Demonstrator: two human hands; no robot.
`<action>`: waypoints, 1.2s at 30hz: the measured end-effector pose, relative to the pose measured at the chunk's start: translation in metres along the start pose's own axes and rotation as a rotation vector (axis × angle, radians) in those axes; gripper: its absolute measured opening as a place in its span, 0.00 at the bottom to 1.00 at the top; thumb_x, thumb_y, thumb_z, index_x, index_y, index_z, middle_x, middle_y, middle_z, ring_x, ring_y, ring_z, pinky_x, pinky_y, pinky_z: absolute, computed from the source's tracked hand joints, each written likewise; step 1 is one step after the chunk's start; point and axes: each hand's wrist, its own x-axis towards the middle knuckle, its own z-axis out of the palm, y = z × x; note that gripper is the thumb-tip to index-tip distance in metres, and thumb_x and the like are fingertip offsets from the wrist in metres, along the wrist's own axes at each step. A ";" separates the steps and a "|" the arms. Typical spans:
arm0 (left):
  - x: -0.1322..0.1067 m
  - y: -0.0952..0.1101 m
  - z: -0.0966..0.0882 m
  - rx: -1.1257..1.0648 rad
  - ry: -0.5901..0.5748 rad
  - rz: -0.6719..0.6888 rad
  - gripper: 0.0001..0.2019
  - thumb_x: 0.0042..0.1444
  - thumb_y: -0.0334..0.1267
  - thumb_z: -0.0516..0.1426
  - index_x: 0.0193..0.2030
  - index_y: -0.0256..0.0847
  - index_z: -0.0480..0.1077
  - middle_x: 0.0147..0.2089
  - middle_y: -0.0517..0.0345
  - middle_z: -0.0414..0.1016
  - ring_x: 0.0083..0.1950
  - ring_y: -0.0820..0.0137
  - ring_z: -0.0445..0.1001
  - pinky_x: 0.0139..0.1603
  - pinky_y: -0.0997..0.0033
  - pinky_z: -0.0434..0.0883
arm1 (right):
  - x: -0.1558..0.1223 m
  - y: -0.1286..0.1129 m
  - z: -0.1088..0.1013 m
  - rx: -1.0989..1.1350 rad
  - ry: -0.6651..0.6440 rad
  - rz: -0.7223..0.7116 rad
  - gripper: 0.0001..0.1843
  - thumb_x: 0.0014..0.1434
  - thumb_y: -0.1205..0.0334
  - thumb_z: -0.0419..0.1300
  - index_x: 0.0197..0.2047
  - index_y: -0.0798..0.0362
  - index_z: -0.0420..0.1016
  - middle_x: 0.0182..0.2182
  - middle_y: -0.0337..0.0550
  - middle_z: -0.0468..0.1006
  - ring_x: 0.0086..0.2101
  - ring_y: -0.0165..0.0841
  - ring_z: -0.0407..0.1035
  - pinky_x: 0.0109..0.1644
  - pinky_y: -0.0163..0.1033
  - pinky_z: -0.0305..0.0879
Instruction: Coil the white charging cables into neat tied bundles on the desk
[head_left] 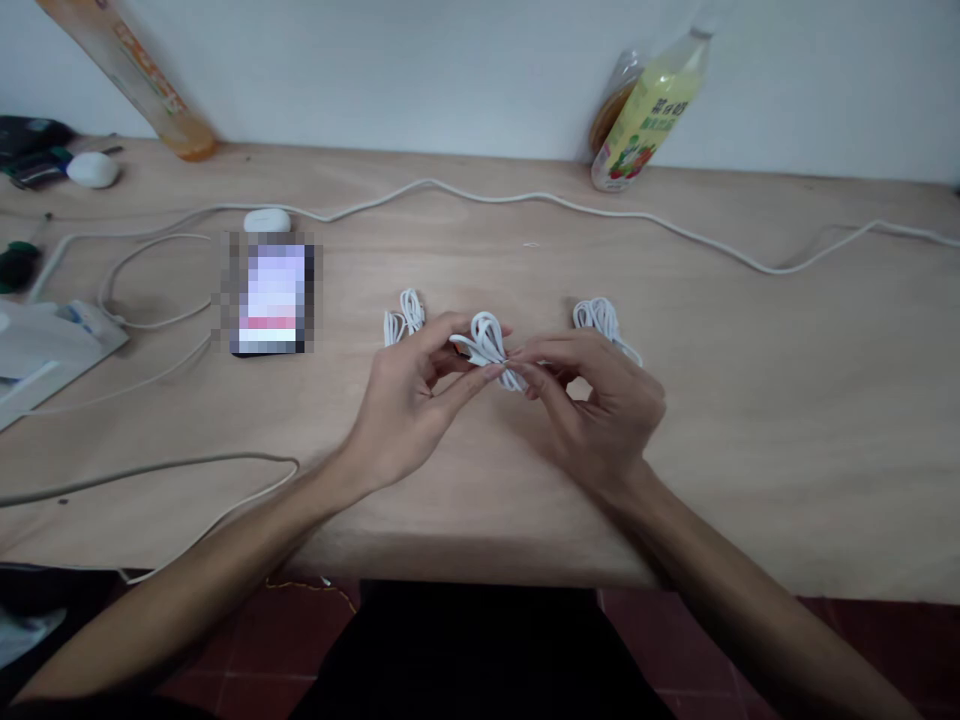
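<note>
A coiled white cable is gathered at its middle between my two hands, its loops standing up above the fingers. My left hand grips it from the left, thumb against the bundle's middle. From the right, my right hand pinches the same spot with thumb and forefinger. Whether a tie sits under the fingertips I cannot tell. Behind my left hand lies a pair of small white cable bundles, partly covered. Another coiled white cable bundle rests just beyond my right hand.
A phone with a lit, blurred screen lies left, a white case above it. A long white cord crosses the wooden table. By the wall stand a yellow-green bottle and an orange-tinted bottle. More cords lie left.
</note>
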 end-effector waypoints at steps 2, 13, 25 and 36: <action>-0.003 -0.002 0.001 0.014 0.020 0.038 0.11 0.65 0.39 0.70 0.52 0.41 0.81 0.53 0.52 0.86 0.54 0.62 0.85 0.61 0.60 0.82 | 0.000 -0.002 0.000 0.032 0.003 0.033 0.09 0.69 0.71 0.69 0.42 0.45 0.84 0.37 0.37 0.88 0.30 0.31 0.77 0.30 0.37 0.72; -0.005 -0.006 0.001 0.250 0.045 0.213 0.10 0.72 0.37 0.64 0.57 0.41 0.79 0.57 0.50 0.86 0.55 0.64 0.85 0.59 0.62 0.82 | -0.003 -0.004 0.001 0.106 -0.051 0.167 0.11 0.67 0.69 0.69 0.50 0.46 0.82 0.42 0.38 0.85 0.27 0.27 0.71 0.30 0.37 0.72; -0.007 -0.001 -0.001 0.494 0.037 0.383 0.09 0.72 0.34 0.63 0.56 0.41 0.77 0.50 0.54 0.86 0.49 0.67 0.84 0.54 0.65 0.80 | 0.002 0.000 -0.006 0.090 -0.124 0.112 0.07 0.69 0.69 0.67 0.45 0.46 0.82 0.37 0.38 0.80 0.33 0.30 0.74 0.33 0.37 0.74; -0.009 -0.001 -0.003 0.566 -0.014 0.517 0.13 0.73 0.26 0.59 0.60 0.42 0.75 0.54 0.53 0.85 0.54 0.66 0.83 0.58 0.63 0.80 | 0.005 0.000 -0.007 0.089 -0.145 0.108 0.06 0.70 0.69 0.65 0.43 0.47 0.81 0.35 0.37 0.79 0.32 0.30 0.73 0.34 0.37 0.73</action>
